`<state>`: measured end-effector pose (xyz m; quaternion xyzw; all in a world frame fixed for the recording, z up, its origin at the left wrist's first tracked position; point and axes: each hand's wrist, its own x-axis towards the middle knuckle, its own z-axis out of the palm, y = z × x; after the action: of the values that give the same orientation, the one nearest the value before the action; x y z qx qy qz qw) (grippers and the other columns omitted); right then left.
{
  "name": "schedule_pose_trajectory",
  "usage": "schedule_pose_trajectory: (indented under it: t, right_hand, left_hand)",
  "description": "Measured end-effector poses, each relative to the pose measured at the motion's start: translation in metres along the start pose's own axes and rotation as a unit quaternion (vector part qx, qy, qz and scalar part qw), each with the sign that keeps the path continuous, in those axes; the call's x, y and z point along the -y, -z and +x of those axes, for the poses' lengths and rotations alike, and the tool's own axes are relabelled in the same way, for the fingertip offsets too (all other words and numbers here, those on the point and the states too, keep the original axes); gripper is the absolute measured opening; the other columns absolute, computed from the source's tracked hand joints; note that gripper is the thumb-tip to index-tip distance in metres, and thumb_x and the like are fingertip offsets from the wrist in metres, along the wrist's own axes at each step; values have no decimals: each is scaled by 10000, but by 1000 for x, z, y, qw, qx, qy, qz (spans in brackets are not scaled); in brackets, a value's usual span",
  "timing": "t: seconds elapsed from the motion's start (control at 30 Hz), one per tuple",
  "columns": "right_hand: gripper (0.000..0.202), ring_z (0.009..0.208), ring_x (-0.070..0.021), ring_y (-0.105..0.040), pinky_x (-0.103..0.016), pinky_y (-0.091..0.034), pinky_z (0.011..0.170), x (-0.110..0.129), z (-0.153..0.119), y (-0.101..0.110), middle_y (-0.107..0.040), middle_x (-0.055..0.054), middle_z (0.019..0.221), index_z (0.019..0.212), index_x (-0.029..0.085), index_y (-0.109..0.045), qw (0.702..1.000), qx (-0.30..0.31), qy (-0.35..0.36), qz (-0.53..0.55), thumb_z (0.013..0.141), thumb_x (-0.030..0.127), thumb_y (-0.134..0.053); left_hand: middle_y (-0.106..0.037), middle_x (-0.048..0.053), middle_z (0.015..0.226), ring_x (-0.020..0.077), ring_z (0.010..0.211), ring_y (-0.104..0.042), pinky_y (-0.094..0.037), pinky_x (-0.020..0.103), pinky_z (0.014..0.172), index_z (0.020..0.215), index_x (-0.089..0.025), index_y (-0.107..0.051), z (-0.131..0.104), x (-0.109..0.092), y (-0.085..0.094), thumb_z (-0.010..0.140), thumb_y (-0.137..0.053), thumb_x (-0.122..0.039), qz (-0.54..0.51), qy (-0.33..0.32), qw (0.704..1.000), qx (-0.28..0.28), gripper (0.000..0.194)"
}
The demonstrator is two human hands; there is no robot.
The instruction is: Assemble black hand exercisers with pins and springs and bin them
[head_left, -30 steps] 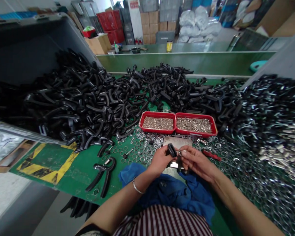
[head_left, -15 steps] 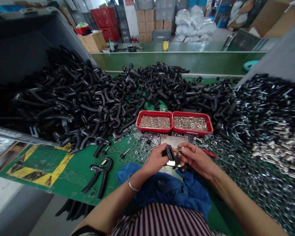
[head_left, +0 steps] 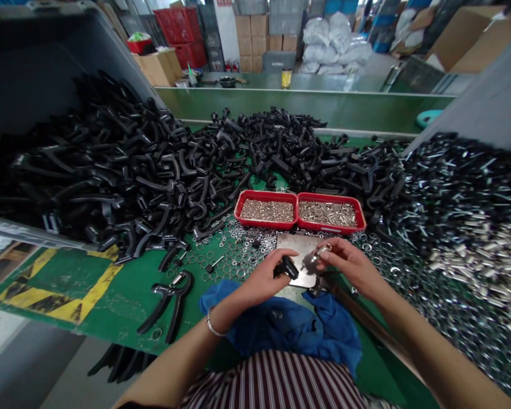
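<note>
My left hand (head_left: 269, 277) is closed around a black plastic handle part (head_left: 288, 268), tilted with its end toward the metal plate (head_left: 300, 255). Most of that part is hidden in the palm. Between the thumb and fingers of my right hand (head_left: 348, 262) is a small shiny metal spring (head_left: 322, 251), held above the plate's right side and apart from the black part. Under my wrists lies a crumpled blue cloth (head_left: 293, 326). To the left, a hand grip strengthener (head_left: 170, 301) with two black handles and a spring rests on the green table.
Two red trays (head_left: 266, 222) of small metal pieces stand beyond my hands. Black handles (head_left: 162, 170) are heaped left and behind, spilling from a grey bin (head_left: 119, 51). Loose rings (head_left: 430, 324) and metal sleeves (head_left: 485, 255) cover the right side. Yellow-black tape (head_left: 59, 304) marks the left corner.
My right hand has drawn away from the black part, bringing the spring into plain view. My left hand has turned the black part downward, and more of the metal plate shows.
</note>
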<state>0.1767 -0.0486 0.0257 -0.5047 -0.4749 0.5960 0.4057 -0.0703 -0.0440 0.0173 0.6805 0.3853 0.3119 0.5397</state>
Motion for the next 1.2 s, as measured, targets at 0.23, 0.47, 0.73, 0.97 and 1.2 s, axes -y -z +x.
schedule_pose_trajectory:
  t: [0.23,0.47,0.73,0.97,1.2]
  right_hand:
    - [280,814,-191,-687,-354,-559,754,4,-11,-20,-696,-35,958,1039,260,-565,997,-73,17,4,866,441,-690]
    - [260,878,-222,-660,-422,-529,856,-1,-16,-58,-672,-28,1006,1043,318,-574,984,-167,58,21,857,457,-691]
    - [264,745,-162,-599,-261,-502,555,-7,-7,-51,-622,-16,929,964,249,-608,996,-76,38,37,844,470,-688]
    - [241,847,-200,-636,-361,-533,756,-13,-28,-15,-652,-52,973,1057,226,-604,972,-72,97,-200,933,431,-579]
    - [240,915,-258,-552,-419,-453,836,-51,-82,90,-650,-113,968,1030,183,-663,774,-117,152,-604,996,328,-474]
  left_hand:
    - [-571,-14,809,112,652,-536,-411,230,602,1221,-222,-486,19,13,-6,769,-570,-139,-123,102,985,-65,467]
    - [-528,-61,675,102,585,-512,-395,226,576,1153,-210,-424,35,9,-42,737,-559,-136,-251,126,954,-107,444]
    - [-620,-4,812,52,500,-465,-365,208,503,1128,-190,-410,14,-5,-33,777,-715,-327,-317,159,922,157,484]
    - [-658,-7,689,36,397,-345,-237,182,404,940,-195,-458,18,-15,-23,905,-558,-437,-248,127,959,54,265]
    - [-706,15,858,59,568,-526,-419,187,574,886,-186,-497,35,-10,15,941,-528,-429,-165,66,980,-89,251]
